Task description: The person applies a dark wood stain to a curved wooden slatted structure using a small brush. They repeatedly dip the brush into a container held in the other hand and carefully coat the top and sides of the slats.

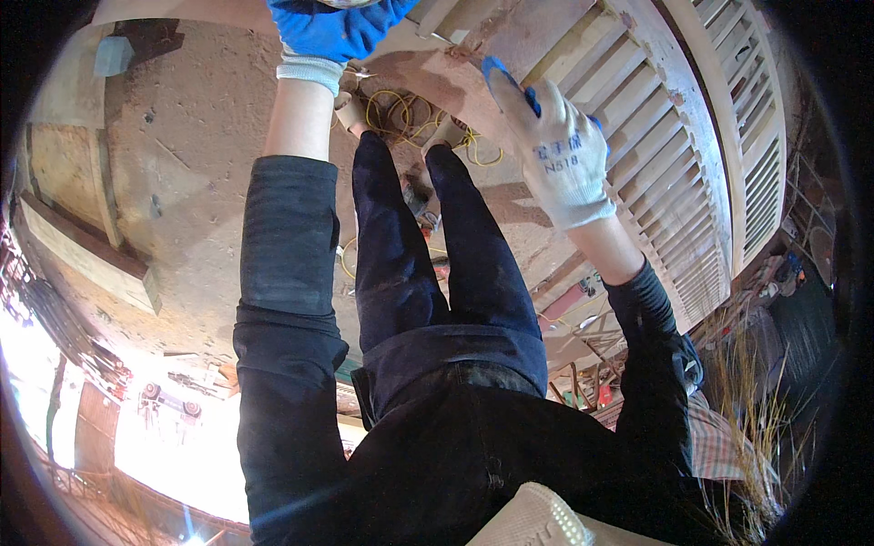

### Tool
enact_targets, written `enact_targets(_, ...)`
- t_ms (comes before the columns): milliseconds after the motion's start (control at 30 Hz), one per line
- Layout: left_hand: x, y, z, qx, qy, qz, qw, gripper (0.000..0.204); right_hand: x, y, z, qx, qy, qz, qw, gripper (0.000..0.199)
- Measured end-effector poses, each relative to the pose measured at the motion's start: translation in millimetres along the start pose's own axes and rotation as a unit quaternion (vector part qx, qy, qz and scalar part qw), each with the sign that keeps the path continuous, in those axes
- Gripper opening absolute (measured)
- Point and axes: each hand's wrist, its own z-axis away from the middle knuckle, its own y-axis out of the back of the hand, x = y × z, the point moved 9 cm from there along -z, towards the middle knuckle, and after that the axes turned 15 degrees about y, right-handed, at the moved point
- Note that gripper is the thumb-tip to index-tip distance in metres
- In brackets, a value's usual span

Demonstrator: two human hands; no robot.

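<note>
Handling the slatted wooden panel [687, 118], on the far right, seems to need light, even touch along the slats. The right hand [560, 155] has its grip apart, beside them; contact I cannot tell. The left hand [339, 29], farther left, meets a pale thing [350, 3]; whether clamped, I cannot tell.

White-and-blue gloves [560, 155], black sleeves [288, 241] and seemingly navy trousers [482, 241] are worn.
</note>
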Motion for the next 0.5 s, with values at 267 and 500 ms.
enact_targets(267,0,5,3,-0.001,0.002,0.006,1.000,0.085,21,-25,-2,-0.095,0.040,0.071,0.992,0.061)
enact_targets(500,0,-1,5,-0.010,-0.008,-0.004,1.000,0.085,66,-13,-29,-0.009,0.263,0.001,0.965,0.063)
